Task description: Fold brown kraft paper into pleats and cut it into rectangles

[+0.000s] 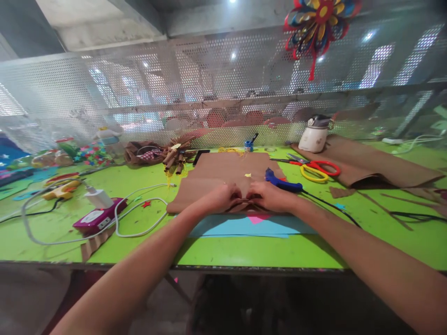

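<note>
A sheet of brown kraft paper (213,172) lies in front of me on a green table, partly over light blue paper (223,225) with a pink scrap (257,218) at its edge. My left hand (225,195) pinches the near edge of the brown paper, fingers curled. Close beside it, my right hand (267,195) pinches the same edge, which looks folded and raised between the two. A small yellow scrap (247,175) rests on the sheet beyond my hands. Just past my right hand lies a blue glue gun (282,181) with a black cord.
Scissors with red handles (326,167) and yellow handles (314,174) lie at right, near more brown paper (370,163) and a white flask (314,135). A purple power strip (99,216) with a white cable (139,232) occupies the left. Rolled brown paper sticks (174,160) stand behind.
</note>
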Available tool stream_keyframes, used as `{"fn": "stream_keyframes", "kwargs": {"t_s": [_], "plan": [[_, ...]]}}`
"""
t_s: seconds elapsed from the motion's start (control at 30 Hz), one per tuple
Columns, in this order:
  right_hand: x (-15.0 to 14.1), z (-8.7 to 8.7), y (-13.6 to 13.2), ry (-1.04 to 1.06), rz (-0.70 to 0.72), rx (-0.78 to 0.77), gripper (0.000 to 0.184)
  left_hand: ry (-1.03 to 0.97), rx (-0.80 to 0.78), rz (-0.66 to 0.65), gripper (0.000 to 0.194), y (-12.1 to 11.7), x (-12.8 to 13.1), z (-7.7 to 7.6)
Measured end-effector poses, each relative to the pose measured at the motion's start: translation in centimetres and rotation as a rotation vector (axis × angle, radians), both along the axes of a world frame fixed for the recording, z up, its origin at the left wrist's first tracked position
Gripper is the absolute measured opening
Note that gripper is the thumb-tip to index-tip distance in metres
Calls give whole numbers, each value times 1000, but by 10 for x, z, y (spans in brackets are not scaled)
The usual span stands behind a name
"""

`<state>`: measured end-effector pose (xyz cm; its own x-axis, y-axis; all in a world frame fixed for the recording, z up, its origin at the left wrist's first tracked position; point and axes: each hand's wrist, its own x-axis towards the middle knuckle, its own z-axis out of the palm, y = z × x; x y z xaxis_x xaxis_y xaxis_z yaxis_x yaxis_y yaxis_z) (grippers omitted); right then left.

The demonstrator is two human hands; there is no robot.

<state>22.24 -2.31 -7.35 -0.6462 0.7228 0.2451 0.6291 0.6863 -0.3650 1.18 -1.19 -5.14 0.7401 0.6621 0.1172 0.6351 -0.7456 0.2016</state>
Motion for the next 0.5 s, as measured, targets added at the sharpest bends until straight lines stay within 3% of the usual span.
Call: {"fn": "stream_keyframes", "kwargs": {"t_s": [0.3,0.5], "plan": [[7,7,-10,-51,-13,22,13,38,-47,12,17,-1,-3,5],[12,13,-16,-100,6,51,13,71,-5,-68,18,1,-10,8]]}}
